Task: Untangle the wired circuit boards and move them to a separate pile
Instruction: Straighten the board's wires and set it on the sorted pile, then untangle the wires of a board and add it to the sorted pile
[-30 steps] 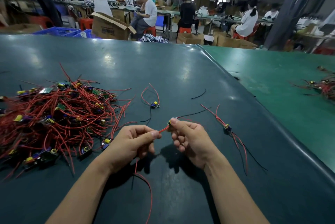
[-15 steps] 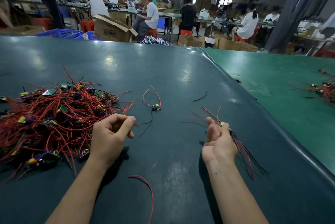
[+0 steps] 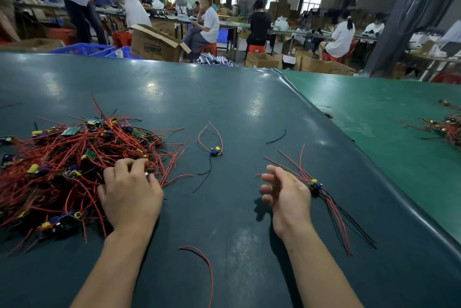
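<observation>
Head view. Tangled pile of wired circuit boards (image 3: 62, 165) on the left of the dark green table (image 3: 224, 108): many thin red leads crossing one another, small green boards with yellow and blue components scattered among them, a few black leads mixed in. Red wire ends fan out of the pile toward the table centre.

Separate pile (image 3: 315, 186) on the right: small boards stacked together, red and black leads trailing toward the near right edge, more red leads fanning up-left.

One single wired board (image 3: 216, 152) lies alone between the two piles, two red leads looping up, a black lead running down. A loose black wire (image 3: 276, 137) lies further back; a loose red wire (image 3: 202, 265) curves on the table between the forearms. Lighter green table (image 3: 374, 113) adjoins on the right, carrying another tangle of boards (image 3: 446, 128). Cardboard box (image 3: 156, 43) and seated workers behind.

Left hand (image 3: 131, 193) palm down on the right edge of the tangled pile, fingers curled into the red leads; what exactly they hold cannot be told, fingertips are buried in wire. Right hand (image 3: 287, 191) just beside the separate pile, on its left, fingers loosely spread and released, holding nothing; back of the hand partly hides the pile's leads.
</observation>
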### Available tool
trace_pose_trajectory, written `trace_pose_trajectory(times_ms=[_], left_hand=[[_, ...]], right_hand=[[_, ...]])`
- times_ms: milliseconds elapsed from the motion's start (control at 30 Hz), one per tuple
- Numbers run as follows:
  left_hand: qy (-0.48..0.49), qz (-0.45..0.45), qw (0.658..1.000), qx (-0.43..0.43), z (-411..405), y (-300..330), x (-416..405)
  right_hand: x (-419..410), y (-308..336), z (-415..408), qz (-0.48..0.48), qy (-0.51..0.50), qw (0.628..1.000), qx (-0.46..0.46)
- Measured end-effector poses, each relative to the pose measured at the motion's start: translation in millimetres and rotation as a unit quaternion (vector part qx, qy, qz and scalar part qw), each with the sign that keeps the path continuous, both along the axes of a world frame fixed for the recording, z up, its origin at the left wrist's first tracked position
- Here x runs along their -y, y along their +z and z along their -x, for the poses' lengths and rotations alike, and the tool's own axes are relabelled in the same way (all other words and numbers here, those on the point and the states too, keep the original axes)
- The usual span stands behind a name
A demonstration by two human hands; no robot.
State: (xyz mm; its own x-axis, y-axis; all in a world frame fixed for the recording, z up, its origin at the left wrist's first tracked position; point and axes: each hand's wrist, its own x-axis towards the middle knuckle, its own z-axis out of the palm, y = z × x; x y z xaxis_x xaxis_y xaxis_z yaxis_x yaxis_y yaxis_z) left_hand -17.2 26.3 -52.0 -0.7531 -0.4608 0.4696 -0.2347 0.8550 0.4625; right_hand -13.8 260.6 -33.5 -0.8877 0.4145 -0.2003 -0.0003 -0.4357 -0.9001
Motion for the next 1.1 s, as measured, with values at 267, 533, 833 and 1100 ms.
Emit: trace_pose_trajectory(times_ms=[267,533,833,1100], left_hand=[[0.048,0.0,0.999,0.022,6,6,7],[0.056,-0.033,0.998,-0.018,12,2,8],[0.094,-0.051,0.99,-0.091,1,-1,11],[-0.076,0.084,0.905,-0.41,-14,15,-7]], right_hand=[[4,-6,1,-0.08,0.041,0.996,-0.014],[4,-11,5,-0.12,0.044,0.992,-0.022],[6,-13,5,-0.138,0.056,0.989,-0.016],[13,-6,-4,-0.14,0.144,0.978,-0.052]])
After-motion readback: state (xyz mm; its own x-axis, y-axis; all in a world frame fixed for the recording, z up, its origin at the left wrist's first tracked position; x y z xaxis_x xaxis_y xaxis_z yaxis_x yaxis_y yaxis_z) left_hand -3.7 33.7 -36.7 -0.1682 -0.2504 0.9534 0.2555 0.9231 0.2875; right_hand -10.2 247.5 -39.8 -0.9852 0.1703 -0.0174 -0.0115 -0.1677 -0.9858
